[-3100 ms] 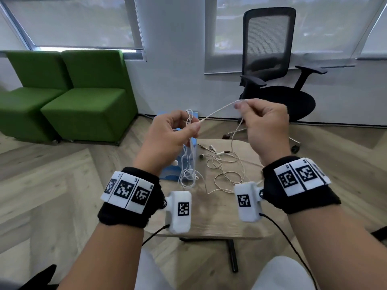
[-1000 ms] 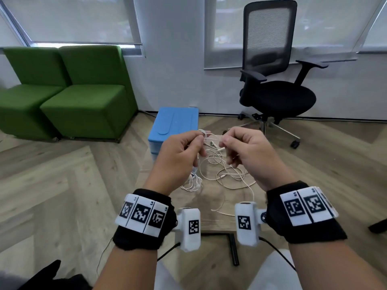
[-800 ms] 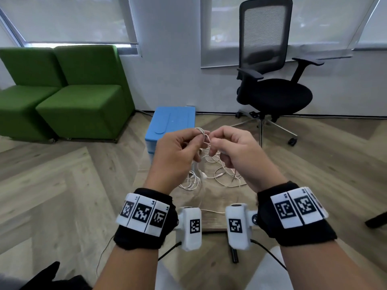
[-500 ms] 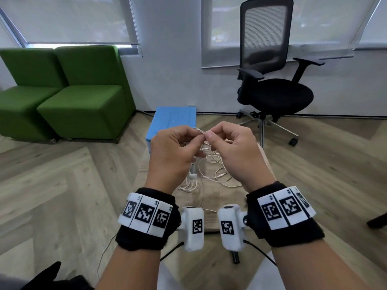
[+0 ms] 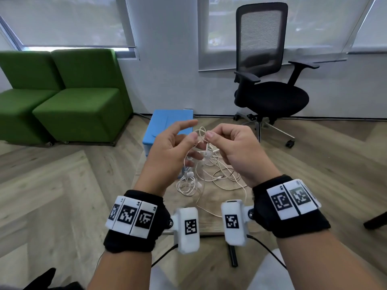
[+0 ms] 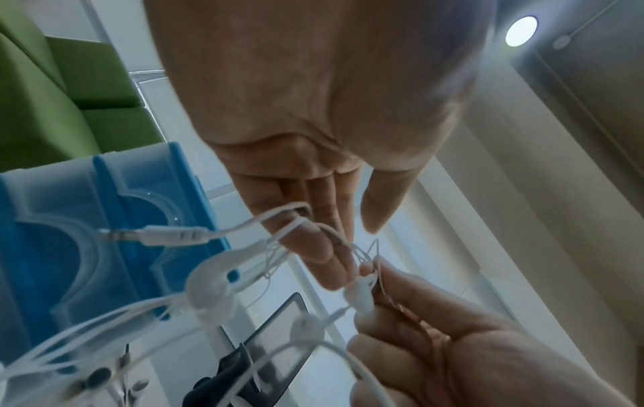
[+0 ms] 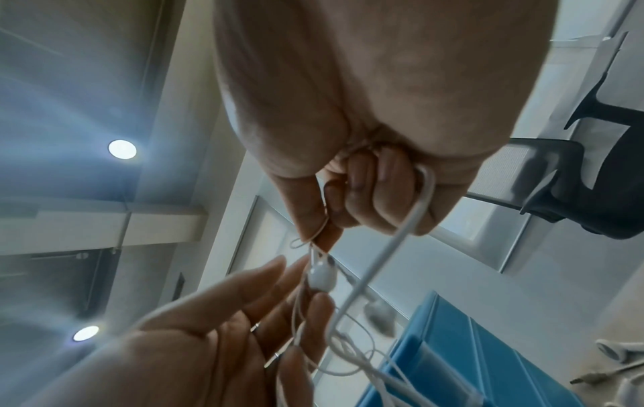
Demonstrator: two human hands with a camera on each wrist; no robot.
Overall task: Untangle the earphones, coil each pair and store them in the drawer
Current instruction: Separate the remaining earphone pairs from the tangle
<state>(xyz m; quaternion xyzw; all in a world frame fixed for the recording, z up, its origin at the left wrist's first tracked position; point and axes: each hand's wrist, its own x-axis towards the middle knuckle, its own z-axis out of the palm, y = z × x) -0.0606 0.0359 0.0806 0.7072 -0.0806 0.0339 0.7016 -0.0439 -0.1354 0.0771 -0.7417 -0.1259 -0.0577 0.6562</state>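
Note:
A tangle of white earphones (image 5: 209, 172) lies on a small wooden table (image 5: 230, 195), and strands rise from it to both hands. My left hand (image 5: 178, 147) has its fingers spread and nearly straight; cable loops hang over them (image 6: 299, 217). My right hand (image 5: 230, 147) pinches a thin cable between thumb and forefinger (image 7: 315, 234), its other fingers curled round a thicker cable (image 7: 383, 253). An earbud (image 7: 322, 276) dangles just below that pinch, touching the left fingertips. A jack plug (image 6: 167, 235) and another earbud (image 6: 209, 292) hang beside the left hand. The blue drawer unit (image 5: 169, 120) stands behind the table.
A black office chair (image 5: 270, 97) stands on the wooden floor to the far right. Two green upholstered seats (image 5: 73, 105) line the wall at the left. The table's black leg (image 5: 232, 254) shows below its near edge, between my knees.
My left hand has let go of its pinch and spread its fingers, with loops still draped over them. The right hand keeps its pinch. Both hands came down from three seconds ago.

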